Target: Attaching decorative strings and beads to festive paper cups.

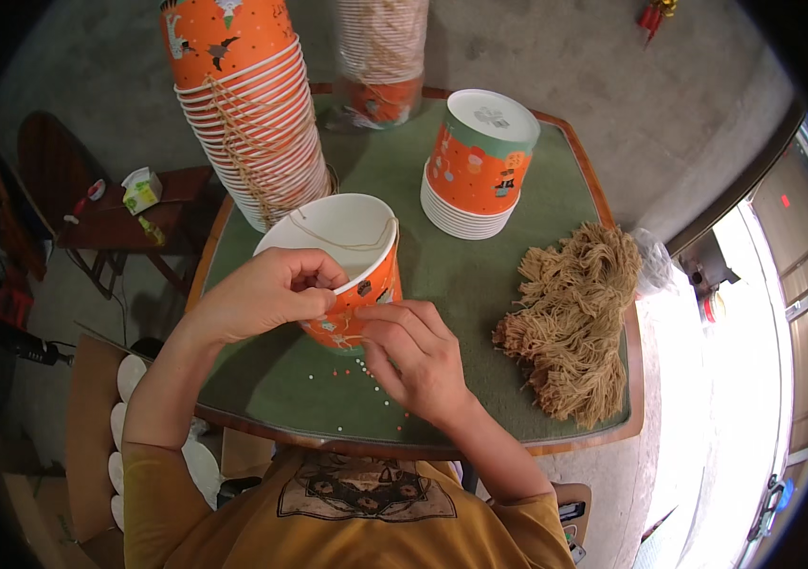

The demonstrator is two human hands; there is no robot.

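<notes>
An orange paper bucket with a white rim and printed figures stands upright, tilted slightly, near the table's front left. A thin tan twine loops across its white inside, by the far rim. My left hand is closed at the near left rim, thumb outside and fingers curled over the edge. My right hand is at the bucket's front wall, its thumb and fingers pinched together. Whatever is between those right fingertips is too small to make out. Small white and orange dots lie scattered below the bucket.
A tall stack of orange buckets with twine handles stands behind left, a shorter upside-down stack behind right. A bundle of tan twine lies on the green table's right side. Another wrapped stack stands at the back.
</notes>
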